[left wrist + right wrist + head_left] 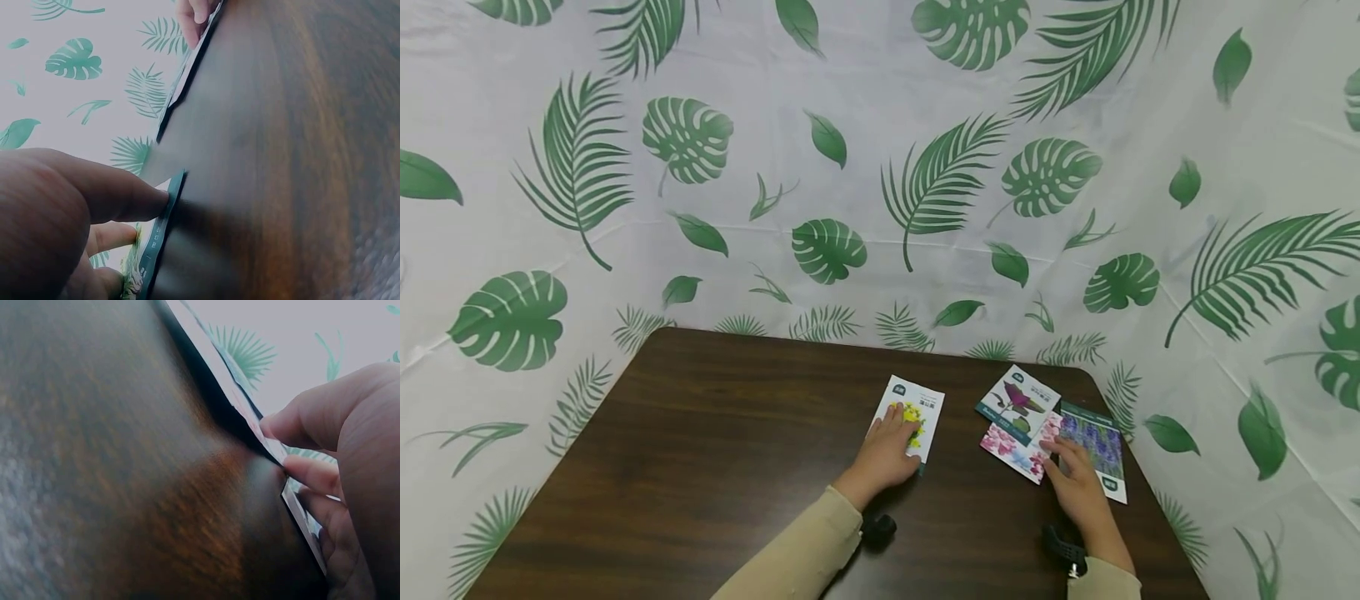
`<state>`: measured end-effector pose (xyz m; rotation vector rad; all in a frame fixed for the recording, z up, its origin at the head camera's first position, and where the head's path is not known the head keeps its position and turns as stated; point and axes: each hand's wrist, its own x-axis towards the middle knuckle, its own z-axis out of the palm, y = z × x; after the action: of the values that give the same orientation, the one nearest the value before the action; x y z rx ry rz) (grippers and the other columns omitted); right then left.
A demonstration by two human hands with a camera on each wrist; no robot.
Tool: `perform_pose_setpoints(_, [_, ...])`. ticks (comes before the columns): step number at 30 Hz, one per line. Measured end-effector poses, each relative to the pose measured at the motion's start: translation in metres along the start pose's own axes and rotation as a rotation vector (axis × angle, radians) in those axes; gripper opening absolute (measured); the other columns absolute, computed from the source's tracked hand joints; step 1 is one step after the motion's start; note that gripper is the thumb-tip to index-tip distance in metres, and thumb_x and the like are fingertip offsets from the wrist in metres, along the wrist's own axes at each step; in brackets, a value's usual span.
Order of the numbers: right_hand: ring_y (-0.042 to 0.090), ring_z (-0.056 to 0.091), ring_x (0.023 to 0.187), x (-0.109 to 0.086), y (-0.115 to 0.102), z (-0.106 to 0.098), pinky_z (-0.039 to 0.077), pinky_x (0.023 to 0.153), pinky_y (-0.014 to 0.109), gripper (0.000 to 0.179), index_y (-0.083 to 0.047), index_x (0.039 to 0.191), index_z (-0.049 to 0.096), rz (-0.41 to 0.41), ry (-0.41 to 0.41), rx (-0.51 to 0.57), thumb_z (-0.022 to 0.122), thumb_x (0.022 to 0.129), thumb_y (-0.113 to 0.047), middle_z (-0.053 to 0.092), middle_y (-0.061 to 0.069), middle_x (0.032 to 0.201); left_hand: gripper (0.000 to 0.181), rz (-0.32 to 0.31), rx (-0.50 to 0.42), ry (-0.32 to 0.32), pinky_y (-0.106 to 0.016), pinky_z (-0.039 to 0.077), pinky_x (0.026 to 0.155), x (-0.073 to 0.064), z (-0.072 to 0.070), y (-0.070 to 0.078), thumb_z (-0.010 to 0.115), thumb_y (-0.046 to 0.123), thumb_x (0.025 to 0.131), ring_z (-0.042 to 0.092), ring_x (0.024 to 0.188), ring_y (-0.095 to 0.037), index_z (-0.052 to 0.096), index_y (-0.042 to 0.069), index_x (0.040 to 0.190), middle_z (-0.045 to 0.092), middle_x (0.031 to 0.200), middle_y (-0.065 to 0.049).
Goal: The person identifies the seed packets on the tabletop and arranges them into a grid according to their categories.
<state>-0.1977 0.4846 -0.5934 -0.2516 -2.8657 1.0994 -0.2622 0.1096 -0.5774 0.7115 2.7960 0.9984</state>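
at the centre of the head view: one printed packet with yellow flowers (928,408), on a dark wooden table (737,417); left hand (883,450) resting on it, fingers extended across the printed face, thumb at the lower edge. right of centre: three overlapping packets, namely one with a maroon flower (1018,400), uppermost; one with pink blossoms (1011,454), partly beneath it; one with purple flower spikes (1097,442), at the right. right hand (1078,483) over the last two, fingers loosely bent, thumb and forefinger by the pink packet's right side. behind, across the upper frame: white cloth with green leaf print (850,192). left wrist view, lower left: thumb against the yellow-flower packet's dark green edge, two fingertips on its face; at the top, right hand at the other packets. right wrist view, right side: thumb touching the pink packet's edge, a fingertip at its corner, further fingers below.
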Motion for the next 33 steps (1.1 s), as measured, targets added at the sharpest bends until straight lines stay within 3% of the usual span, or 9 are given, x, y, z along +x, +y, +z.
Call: perform_pose_setpoints(33, [0.053,0.026,0.161,0.000,-0.004,0.003,0.023,0.126,0.078,0.043,-0.005,0.151,0.061,-0.015,0.027,0.008,0.060,0.114,-0.026,0.034,0.027,0.171,0.060,-0.063,-0.031,0.014,-0.062,0.021,0.136,0.008,-0.014,-0.020,0.073,0.022,0.098,0.021,0.169,-0.046,0.060,0.006,0.154,0.027,0.176,-0.031])
